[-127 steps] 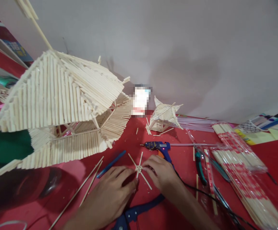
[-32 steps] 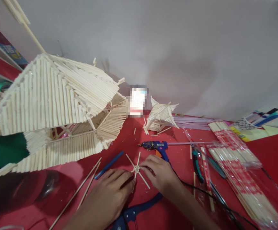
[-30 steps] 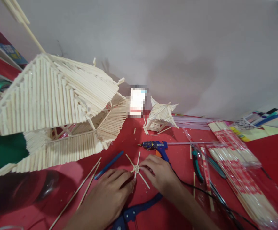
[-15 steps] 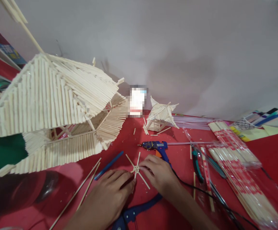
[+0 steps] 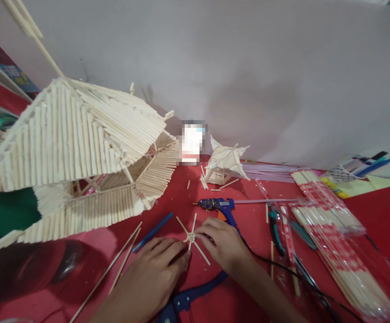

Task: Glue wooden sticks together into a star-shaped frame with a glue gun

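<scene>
A small star-shaped frame of wooden sticks (image 5: pixel 191 237) lies on the red tabletop, its arms spreading from a small ring-like hub. My left hand (image 5: pixel 159 264) is closed, with thumb and fingers pinching the frame's lower-left side. From the right, my right hand (image 5: pixel 223 244) pinches an arm close to the hub; its fingers cover that stick. Just beyond the frame lies a blue glue gun (image 5: pixel 215 204) with its nozzle to the left. A blue-handled tool (image 5: pixel 199 291) rests below, partly hidden by my left hand. Left of the frame is a blue pen-like stick (image 5: pixel 152 232).
A large stick-built roofed model (image 5: pixel 76 134) fills the left side. A smaller stick pavilion (image 5: pixel 226 161) stands near the wall. At right lie bagged stick bundles (image 5: pixel 336 251), teal-handled pliers (image 5: pixel 276 231) and a black cord (image 5: pixel 282 265). A dark bottle (image 5: pixel 46 273) lies at lower left.
The camera view has shifted very slightly. Both hands and the stick frame stay in the same place.
</scene>
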The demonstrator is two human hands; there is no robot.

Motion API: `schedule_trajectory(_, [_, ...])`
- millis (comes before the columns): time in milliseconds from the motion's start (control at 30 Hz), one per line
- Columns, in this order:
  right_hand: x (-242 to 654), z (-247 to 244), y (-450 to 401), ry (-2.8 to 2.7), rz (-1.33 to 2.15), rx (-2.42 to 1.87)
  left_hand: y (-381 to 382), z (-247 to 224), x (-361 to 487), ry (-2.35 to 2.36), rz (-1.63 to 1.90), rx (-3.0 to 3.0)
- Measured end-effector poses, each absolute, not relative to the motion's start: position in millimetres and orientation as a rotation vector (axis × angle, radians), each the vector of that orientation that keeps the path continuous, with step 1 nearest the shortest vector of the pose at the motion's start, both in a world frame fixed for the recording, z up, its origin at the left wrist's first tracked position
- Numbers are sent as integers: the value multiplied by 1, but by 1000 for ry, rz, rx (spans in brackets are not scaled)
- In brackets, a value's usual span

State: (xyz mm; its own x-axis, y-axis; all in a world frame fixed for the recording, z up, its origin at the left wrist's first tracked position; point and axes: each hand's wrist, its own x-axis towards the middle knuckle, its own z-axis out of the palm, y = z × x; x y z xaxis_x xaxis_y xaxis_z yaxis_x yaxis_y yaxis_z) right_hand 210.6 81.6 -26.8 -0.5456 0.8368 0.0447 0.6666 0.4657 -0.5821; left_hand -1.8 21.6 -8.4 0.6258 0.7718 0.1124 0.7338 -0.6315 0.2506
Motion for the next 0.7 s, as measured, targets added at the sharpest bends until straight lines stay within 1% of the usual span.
schedule_trajectory(300, [216, -33, 83, -2341, 732, -1211, 20, -9, -3, 1244, 282, 2700])
schedule_trajectory(700, [220, -37, 80, -2438, 688, -1249, 25, -9, -9, 1254, 303, 2749])
